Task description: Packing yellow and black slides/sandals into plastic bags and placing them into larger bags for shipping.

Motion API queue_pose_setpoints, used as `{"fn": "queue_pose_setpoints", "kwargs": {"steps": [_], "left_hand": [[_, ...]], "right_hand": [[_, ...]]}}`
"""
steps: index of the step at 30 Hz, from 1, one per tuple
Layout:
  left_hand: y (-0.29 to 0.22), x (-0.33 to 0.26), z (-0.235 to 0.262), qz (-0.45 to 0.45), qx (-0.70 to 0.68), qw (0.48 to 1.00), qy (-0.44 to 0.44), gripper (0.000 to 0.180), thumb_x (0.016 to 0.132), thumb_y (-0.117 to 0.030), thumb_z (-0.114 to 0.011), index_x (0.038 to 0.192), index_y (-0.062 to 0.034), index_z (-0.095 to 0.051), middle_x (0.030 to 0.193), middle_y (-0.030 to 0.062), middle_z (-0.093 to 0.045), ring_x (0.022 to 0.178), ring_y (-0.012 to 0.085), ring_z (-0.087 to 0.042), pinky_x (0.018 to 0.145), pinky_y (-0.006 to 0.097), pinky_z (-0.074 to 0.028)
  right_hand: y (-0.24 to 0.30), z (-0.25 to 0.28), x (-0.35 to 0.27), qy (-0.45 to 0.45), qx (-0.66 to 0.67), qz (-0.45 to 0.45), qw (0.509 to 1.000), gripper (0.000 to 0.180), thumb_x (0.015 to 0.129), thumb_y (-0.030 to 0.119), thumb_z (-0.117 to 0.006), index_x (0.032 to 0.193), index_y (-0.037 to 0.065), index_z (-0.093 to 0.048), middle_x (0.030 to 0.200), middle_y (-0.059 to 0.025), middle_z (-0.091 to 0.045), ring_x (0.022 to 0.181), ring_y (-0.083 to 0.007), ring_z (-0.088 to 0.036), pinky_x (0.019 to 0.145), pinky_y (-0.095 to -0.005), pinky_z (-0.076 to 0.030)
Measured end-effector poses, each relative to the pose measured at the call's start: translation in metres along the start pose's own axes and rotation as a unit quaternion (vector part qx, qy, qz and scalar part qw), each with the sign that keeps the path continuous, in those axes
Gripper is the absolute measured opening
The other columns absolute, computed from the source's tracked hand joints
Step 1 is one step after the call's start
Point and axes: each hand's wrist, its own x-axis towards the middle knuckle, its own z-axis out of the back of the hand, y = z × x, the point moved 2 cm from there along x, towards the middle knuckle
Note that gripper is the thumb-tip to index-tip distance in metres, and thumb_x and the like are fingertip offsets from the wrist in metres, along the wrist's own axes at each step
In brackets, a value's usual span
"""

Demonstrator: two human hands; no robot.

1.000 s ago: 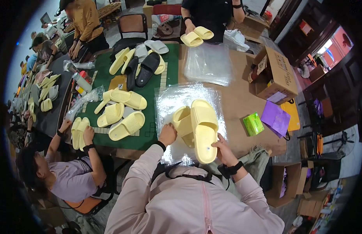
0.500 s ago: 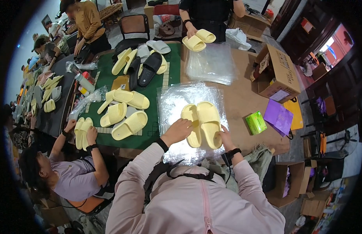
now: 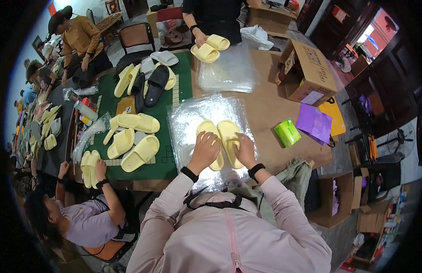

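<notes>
A pair of pale yellow slide slippers lies side by side, toes away from me, on a stack of clear shiny plastic bags. My left hand is curled over the left slipper, covering most of its strap. At the outer edge of the right slipper, my right hand grips its side, with the fingers partly hidden. Both slippers touch or nearly touch along their inner edges.
To the left, several yellow slippers and a black slipper lie on a green mat. Across the table, a co-worker's hand holds yellow slippers by more plastic bags. A carton, purple bag and green pack sit right.
The right slipper has come down from a tilt to lie straighter beside the left one. My left hand has moved onto the left slipper's strap. The whole view has shifted slightly.
</notes>
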Motion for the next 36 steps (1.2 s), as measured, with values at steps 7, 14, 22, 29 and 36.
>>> {"fn": "queue_pose_setpoints", "kwargs": {"steps": [7,14,22,29,36], "left_hand": [[0.004,0.002,-0.009,0.064,-0.032,0.997,-0.024,0.012,0.076,-0.009,-0.057,0.087,-0.0054,-0.061,0.094,0.0088,-0.055,0.095,0.0258,-0.049,0.088,0.041,-0.034],[0.006,0.021,0.008,0.189,-0.155,0.967,-0.067,0.012,0.08,-0.008,-0.053,0.09,-0.0043,-0.06,0.094,0.0107,-0.057,0.094,0.028,-0.051,0.084,0.037,-0.037],[-0.023,0.061,0.035,0.119,-0.197,0.967,-0.112,0.016,0.077,0.0,-0.054,0.092,-0.0034,-0.058,0.097,0.013,-0.056,0.094,0.0304,-0.051,0.083,0.037,-0.041],[-0.024,0.049,0.03,-0.093,-0.038,0.995,-0.022,0.024,0.068,-0.006,-0.058,0.093,-0.0031,-0.06,0.101,0.012,-0.054,0.099,0.0285,-0.05,0.086,0.04,-0.04],[-0.029,0.05,0.035,-0.046,-0.196,0.977,0.067,0.029,0.073,-0.013,-0.061,0.1,-0.0039,-0.059,0.102,0.0125,-0.056,0.099,0.0294,-0.051,0.086,0.039,-0.04]], "right_hand": [[0.059,0.037,0.01,0.007,-0.099,0.273,0.957,0.037,0.073,0.009,-0.054,0.109,0.002,-0.052,0.102,-0.0115,-0.055,0.089,-0.0248,-0.054,0.077,-0.0353,-0.043],[0.067,0.031,0.003,0.134,0.228,0.051,0.963,0.043,0.078,0.023,-0.062,0.114,0.0,-0.051,0.11,-0.0138,-0.054,0.1,-0.0293,-0.052,0.085,-0.0369,-0.041],[0.121,0.031,-0.014,0.379,0.509,-0.009,0.773,0.072,0.076,0.035,-0.069,0.127,-0.003,-0.036,0.126,-0.0179,-0.044,0.115,-0.0233,-0.043,0.099,-0.0345,-0.032],[0.12,0.031,-0.014,0.404,0.46,-0.008,0.791,0.084,0.068,0.035,-0.076,0.129,-0.004,-0.033,0.129,-0.0184,-0.042,0.123,-0.0268,-0.036,0.102,-0.0343,-0.027],[0.085,0.014,-0.005,0.291,0.303,0.097,0.902,0.056,0.072,0.018,-0.069,0.12,0.0,-0.045,0.118,-0.0166,-0.051,0.11,-0.0306,-0.047,0.095,-0.0371,-0.035]]}}
